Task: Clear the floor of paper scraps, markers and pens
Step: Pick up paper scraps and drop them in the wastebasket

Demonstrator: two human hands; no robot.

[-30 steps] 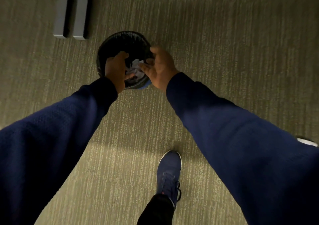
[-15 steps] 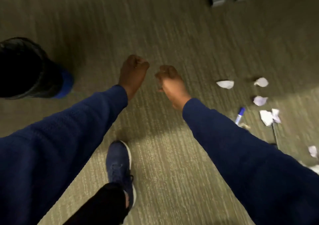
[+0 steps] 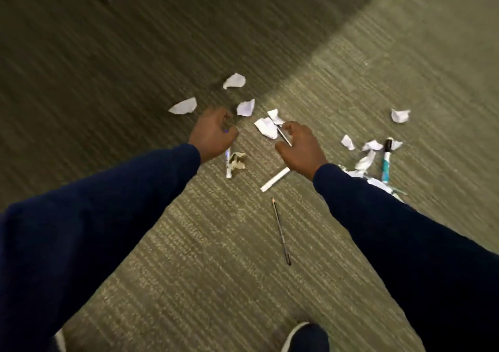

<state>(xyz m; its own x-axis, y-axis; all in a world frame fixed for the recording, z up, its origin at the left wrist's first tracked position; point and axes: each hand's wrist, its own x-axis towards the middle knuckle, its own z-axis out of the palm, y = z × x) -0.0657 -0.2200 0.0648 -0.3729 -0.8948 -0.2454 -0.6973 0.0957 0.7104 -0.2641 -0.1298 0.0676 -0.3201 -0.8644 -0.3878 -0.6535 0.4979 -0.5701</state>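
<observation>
Head cam: vs 0.5 s ago the bin's out of view & I've swung onto the litter. Left grip (image 3: 213, 131) & right grip (image 3: 299, 146), fists then, now loose, holding nothing, above the floor (image 3: 216, 270). Scraps (image 3: 234, 81) lie just ahead; marker (image 3: 228, 162) partly under left grip, pencil (image 3: 281, 233) nearer me, teal marker (image 3: 386, 162) off right.

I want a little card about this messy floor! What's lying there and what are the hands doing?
Floor: carpet, littered
Paper scraps: many white pieces, scattered
Teal marker: black cap, among scraps on the right
White pen: on the carpet near the right hand
Pencil: lies alone, nearest the person
Left hand: fingers loosely curled, holding nothing
Right hand: fingers loosely curled, holding nothing
Shoe: at the bottom edge
</observation>
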